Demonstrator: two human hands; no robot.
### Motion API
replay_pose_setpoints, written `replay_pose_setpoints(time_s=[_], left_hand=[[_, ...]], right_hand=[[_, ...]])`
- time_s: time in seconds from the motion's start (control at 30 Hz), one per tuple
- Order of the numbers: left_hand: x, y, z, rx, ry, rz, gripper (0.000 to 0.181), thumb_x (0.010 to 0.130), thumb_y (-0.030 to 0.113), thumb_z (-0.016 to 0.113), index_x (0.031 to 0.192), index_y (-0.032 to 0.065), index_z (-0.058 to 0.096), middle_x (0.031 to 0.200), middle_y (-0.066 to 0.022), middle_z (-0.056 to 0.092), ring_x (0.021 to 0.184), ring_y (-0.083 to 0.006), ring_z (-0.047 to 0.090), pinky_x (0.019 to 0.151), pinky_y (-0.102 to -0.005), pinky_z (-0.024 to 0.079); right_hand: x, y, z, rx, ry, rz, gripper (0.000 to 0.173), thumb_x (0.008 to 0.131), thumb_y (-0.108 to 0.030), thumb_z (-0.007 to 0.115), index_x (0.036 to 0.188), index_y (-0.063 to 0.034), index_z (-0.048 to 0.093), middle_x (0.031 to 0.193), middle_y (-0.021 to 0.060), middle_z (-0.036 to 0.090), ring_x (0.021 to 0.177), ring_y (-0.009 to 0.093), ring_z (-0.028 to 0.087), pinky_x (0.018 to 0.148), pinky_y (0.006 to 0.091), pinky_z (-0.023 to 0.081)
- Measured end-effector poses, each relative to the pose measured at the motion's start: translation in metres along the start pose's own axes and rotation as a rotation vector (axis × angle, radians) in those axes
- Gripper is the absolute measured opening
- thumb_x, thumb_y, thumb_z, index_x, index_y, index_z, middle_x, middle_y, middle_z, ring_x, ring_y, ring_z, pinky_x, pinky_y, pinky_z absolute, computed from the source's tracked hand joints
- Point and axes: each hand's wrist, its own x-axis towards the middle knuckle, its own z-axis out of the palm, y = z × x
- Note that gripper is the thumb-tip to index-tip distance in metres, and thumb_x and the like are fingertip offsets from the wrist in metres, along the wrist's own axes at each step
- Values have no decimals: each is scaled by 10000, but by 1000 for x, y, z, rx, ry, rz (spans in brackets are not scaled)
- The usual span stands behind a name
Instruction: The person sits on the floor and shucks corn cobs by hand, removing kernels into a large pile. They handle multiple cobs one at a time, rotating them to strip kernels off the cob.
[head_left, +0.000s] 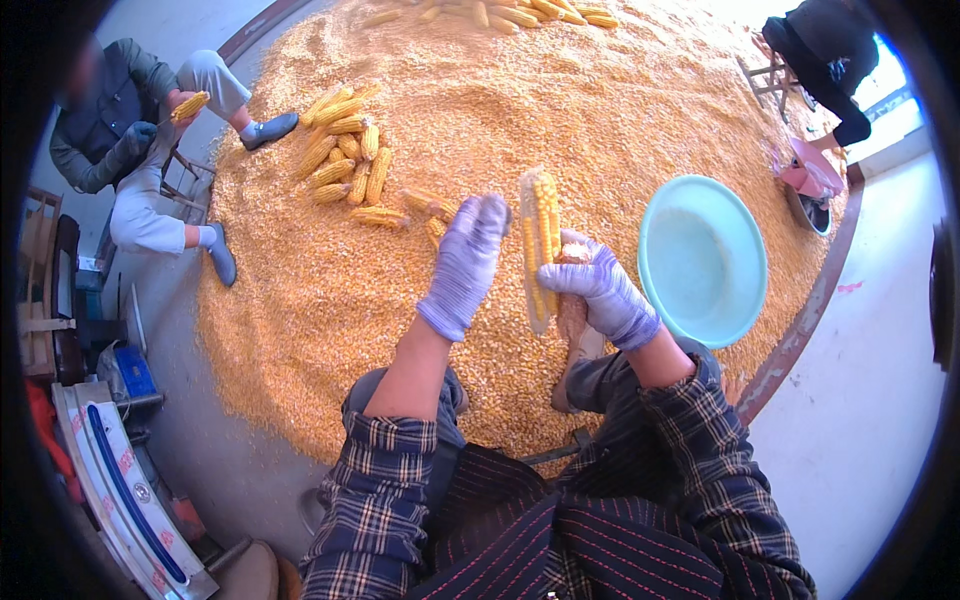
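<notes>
In my gloved right hand (600, 289) is a partly shelled ear of corn (541, 232), upright, with rows of yellow kernels left between bare strips. A bare reddish corncob (573, 319) is held against it in the same hand. My left hand (466, 262), also in a pale purple glove, is raised just left of the ear, apart from it. Its fingers lie close together; a dark patch shows at the fingertips, and whether it holds something is unclear. Beyond the left hand, several corn ears (349, 161) lie heaped on loose kernels (480, 375).
A light blue plastic basin (701, 262) rests by my right knee. One person (112, 120) sits at the left holding a corn ear (190, 107); another (821, 60) is at the far right near a pink basin (816, 171). More ears (517, 13) lie at the back.
</notes>
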Motion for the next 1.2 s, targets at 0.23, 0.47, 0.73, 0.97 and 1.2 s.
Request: replay_pose_setpoints(time_s=[0.23, 0.47, 0.73, 0.97, 1.2], left_hand=[[-2, -25, 8, 291, -104, -13, 414, 936, 436, 537, 912, 23, 537, 772, -54, 554, 714, -127, 497, 654, -315, 458], [-6, -33, 12, 226, -41, 147, 276, 988, 281, 479, 936, 23, 564, 807, -38, 572, 755, -106, 520, 687, -290, 470], [-7, -34, 14, 18, -51, -25, 305, 1003, 299, 438, 992, 29, 580, 884, -9, 581, 803, -65, 516, 699, -252, 478], [-12, -18, 21, -260, -86, -254, 485, 956, 500, 446, 1056, 43, 572, 917, -26, 583, 834, -88, 536, 734, -242, 479], [-12, -24, 22, -16, -113, -54, 395, 985, 404, 441, 1040, 36, 571, 908, -22, 584, 841, -85, 540, 741, -240, 481]], right_hand=[[0, -3, 12, 177, 41, 20, 417, 811, -152, 708, 1168, -25, 535, 971, 22, 630, 891, 93, 586, 805, 261, 474], [6, 8, 9, 352, 2, 27, 426, 827, -182, 694, 1187, -28, 526, 1029, 37, 626, 924, 117, 596, 835, 279, 475], [5, 10, 2, 436, -82, 36, 481, 820, -221, 696, 1214, -18, 510, 1036, 49, 629, 925, 131, 603, 826, 290, 485], [8, 6, 2, 415, 21, 20, 441, 850, -252, 671, 1183, -5, 520, 990, 56, 633, 868, 139, 619, 788, 279, 496], [7, 14, 4, 481, 6, 68, 374, 864, -261, 648, 1130, -19, 546, 953, 56, 634, 843, 137, 621, 762, 284, 506]])
